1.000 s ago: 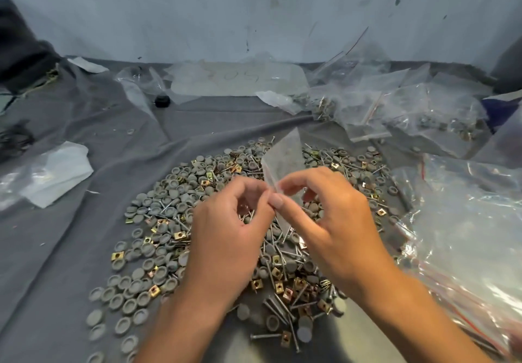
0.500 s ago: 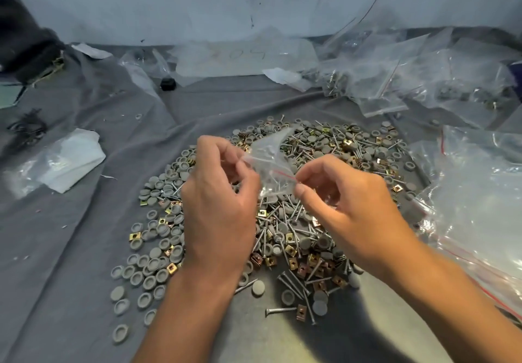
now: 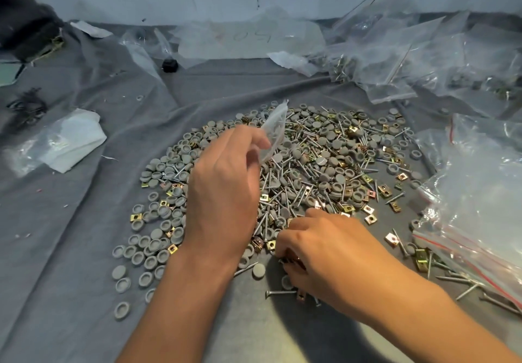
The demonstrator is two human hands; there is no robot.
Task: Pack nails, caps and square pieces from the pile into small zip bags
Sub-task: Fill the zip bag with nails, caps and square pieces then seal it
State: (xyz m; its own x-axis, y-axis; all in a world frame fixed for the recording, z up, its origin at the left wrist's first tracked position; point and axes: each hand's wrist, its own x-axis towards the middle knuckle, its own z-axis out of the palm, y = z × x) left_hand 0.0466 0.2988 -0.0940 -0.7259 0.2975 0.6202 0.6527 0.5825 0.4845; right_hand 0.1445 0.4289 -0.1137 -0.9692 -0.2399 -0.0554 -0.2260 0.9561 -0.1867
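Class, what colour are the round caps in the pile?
Grey; the caps show best in the head view.

Right hand (image 3: 324, 252) fingers hidden; their hold cannot be told.

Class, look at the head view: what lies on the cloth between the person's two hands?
Head view: between the left hand and right hand lies part of the pile: nails, gray caps and brass square pieces.

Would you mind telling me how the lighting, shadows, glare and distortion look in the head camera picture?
Head view: soft, dim, bluish light; a broad dark shadow falls on the grey cloth beneath the right hand; white glare streaks the clear plastic bags at right; wide-angle bending curves the wall edge; the small clear zip bag in the left hand looks slightly soft.
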